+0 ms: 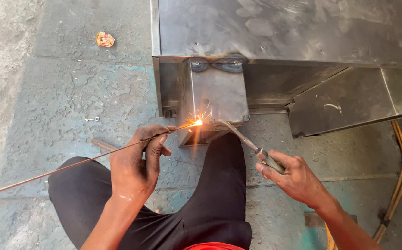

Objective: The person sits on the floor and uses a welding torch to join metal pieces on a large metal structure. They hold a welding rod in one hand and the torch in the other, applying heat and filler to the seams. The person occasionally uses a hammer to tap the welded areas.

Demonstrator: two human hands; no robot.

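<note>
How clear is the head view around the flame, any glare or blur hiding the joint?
Head view: sharp, even daylight; the flame blows out a small bright spot with sparks, hiding the rod tip; soft reflections on the steel box; both hands in focus.

rough grey concrete floor [62, 106] seen, stained with faint blue-green patches. crumpled orange wrapper [104, 39] left at upper left, small key [92, 119] nearby. yellow hose [399, 180] laid along right edge. scene lit by daylight.

We see a stained concrete floor [71, 102] bearing a steel cabinet [284, 32], small key [92, 119], crumpled wrapper [105, 39] and orange hose [397, 185].
</note>
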